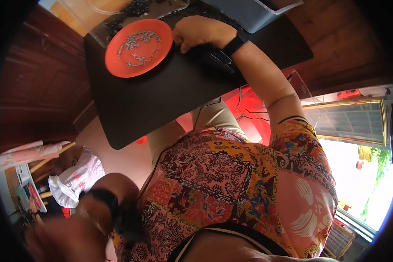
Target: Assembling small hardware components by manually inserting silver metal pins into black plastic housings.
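Note:
My right hand [198,33] is over the black tabletop [139,102], just right of an orange-red plate [113,56]. Its fingers are curled and pressed together near the plate's rim; whatever they hold, if anything, is hidden. On the plate lie many small silvery pieces [133,41], perhaps screws, spread in a loose ring. My left hand [67,238] is raised at the lower left, off the table and close to my body. Motion smears its fingers. Each wrist wears a black band with a dark box [218,59] on it.
A clear bin [98,32] with small black parts stands behind the plate, and a grey plastic bin [257,15] at the far right. Thin cables [244,111] hang below the table's near edge. A white printed bag [81,174] lies at the left.

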`<state>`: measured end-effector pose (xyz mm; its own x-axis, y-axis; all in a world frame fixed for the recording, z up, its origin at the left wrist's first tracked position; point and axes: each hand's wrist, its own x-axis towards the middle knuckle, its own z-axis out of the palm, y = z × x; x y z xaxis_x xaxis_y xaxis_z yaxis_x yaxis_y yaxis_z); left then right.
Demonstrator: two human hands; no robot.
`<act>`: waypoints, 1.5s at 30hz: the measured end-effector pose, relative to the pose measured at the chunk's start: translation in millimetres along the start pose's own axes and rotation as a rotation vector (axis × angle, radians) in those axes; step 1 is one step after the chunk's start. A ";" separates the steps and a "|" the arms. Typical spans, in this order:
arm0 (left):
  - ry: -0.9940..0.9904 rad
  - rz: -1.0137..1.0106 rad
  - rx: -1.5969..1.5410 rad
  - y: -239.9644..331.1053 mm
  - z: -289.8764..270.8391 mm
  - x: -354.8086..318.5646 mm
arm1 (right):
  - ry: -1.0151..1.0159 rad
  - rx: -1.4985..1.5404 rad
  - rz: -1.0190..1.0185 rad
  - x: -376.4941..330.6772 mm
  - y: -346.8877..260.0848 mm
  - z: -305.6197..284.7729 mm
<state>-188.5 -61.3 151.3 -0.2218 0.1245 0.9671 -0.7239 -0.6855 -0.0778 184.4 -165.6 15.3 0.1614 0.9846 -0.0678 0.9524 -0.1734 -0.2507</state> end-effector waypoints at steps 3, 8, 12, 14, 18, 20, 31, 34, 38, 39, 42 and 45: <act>-0.134 -0.131 0.840 -55.9 -31.4 -54.8 | 0.033 -0.039 -0.013 12.0 -7.2 2.0; -0.033 -1.268 -0.216 -152.6 43.3 -138.5 | 0.379 0.191 -0.102 14.0 18.8 -1.2; -0.054 -1.489 -0.126 -172.3 47.8 -165.6 | 0.528 0.636 -0.358 39.4 -26.2 -12.3; -0.039 -1.516 -0.162 -173.3 53.9 -167.2 | 0.542 0.587 -0.343 33.9 -49.4 -20.4; -0.073 -1.534 -0.175 -163.5 54.0 -165.1 | 0.618 0.535 -0.297 31.3 -64.7 -15.4; -0.086 -1.549 -0.197 -162.2 51.8 -166.6 | 0.666 0.475 -0.284 35.2 -62.3 -9.2; -0.142 -1.611 -0.545 -171.9 35.2 -182.9 | 0.758 0.236 -0.481 43.4 -54.1 0.7; -0.088 -1.621 -0.638 -167.9 33.3 -186.0 | 0.721 0.370 -0.457 42.6 -55.9 5.3; -0.002 -1.608 -0.705 -169.2 33.9 -190.2 | 0.666 0.521 -0.374 39.6 -54.7 9.5; -0.006 -1.608 -0.705 -169.1 34.1 -190.6 | 0.689 0.555 -0.385 41.8 -51.3 13.1; -0.043 -1.606 -0.671 -168.0 32.6 -191.2 | 0.700 0.569 -0.396 40.4 -54.1 12.0; -0.093 -1.627 -0.678 -169.0 32.9 -191.9 | 0.701 0.586 -0.419 46.3 -51.1 19.5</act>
<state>-2.1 7.1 -13.2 0.9508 0.2612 0.1664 -0.2766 0.4745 0.8357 138.2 -111.5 6.2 0.1381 0.7282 0.6714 0.7205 0.3913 -0.5726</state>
